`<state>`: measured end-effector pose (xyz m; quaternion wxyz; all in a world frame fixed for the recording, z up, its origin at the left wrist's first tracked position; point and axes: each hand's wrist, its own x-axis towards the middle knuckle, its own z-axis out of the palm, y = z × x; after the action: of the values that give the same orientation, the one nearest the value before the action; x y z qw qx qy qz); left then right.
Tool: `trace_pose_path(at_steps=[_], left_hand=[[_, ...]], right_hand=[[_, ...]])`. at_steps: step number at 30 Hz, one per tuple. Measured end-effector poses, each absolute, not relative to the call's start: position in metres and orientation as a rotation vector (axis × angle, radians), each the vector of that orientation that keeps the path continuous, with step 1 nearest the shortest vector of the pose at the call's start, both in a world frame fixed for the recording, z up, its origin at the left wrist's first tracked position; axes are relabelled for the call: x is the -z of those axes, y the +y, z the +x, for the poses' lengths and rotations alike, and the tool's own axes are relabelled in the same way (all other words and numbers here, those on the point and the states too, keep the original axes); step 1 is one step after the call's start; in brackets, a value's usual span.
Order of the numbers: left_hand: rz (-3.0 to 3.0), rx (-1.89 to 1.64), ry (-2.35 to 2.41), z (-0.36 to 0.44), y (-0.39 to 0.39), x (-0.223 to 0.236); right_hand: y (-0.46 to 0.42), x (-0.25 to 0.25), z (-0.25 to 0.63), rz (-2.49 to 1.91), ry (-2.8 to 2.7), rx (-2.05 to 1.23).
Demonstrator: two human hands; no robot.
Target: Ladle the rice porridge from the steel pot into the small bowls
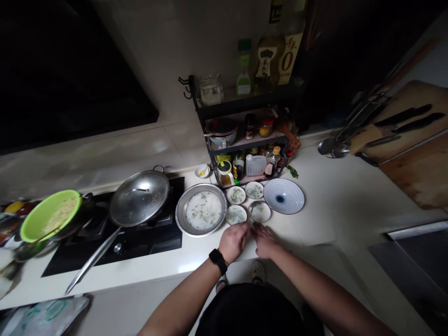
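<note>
- Since the glossy white table (315, 224) carries everything in one long run, all of it seems placed for reach from one spot, with a black glass gas hob (164, 242) set into it
- On the hob, a domed steel lid (140, 197) covers a long-handled pan, and a lime-green plastic colander (51, 215) tilts nearby, perhaps to drain
- Beside the hob, a wide steel dish (178, 212) holds a pale, flecked mash
- Past it, a blue-rayed ceramic plate (283, 196) sits by four small saucers (227, 215) smeared with greenish white
- Just in front of the saucers, the left hand (233, 242) and right hand (264, 241) hang relaxed, fingertips nearly meeting, grasping nothing
</note>
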<state>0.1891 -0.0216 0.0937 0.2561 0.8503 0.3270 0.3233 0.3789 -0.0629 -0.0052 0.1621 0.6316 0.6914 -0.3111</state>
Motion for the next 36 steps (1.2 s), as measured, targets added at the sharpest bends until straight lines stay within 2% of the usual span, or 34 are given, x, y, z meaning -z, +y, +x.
trace_pose_path(at_steps=[4, 8, 11, 17, 25, 31, 36], left_hand=[[1.403, -1.194, 1.335, 0.165, -0.005, -0.103], [0.852, -1.400, 1.416, 0.113, 0.019, -0.099], [0.804, -1.462, 1.553, 0.070, 0.030, -0.088], [1.095, -1.319, 1.769, 0.022, 0.026, -0.068], [1.068, -1.260, 1.672, 0.031, 0.006, -0.049], [0.689, -1.335, 1.618, 0.034, 0.008, -0.032], [0.454, -1.404, 1.567, 0.036, 0.014, -0.039]], right_hand=[[-0.061, -0.003, 0.379, 1.774, 1.939, 0.893], [-0.059, -0.010, 0.376, 1.757, 1.909, 0.890], [-0.059, -0.012, 0.374, 1.759, 1.894, 0.863], [-0.058, -0.010, 0.371, 1.743, 1.882, 0.833], [-0.057, -0.005, 0.370, 1.752, 1.875, 0.840], [-0.057, -0.008, 0.369, 1.752, 1.854, 0.846], [-0.057, -0.010, 0.368, 1.764, 1.860, 0.860]])
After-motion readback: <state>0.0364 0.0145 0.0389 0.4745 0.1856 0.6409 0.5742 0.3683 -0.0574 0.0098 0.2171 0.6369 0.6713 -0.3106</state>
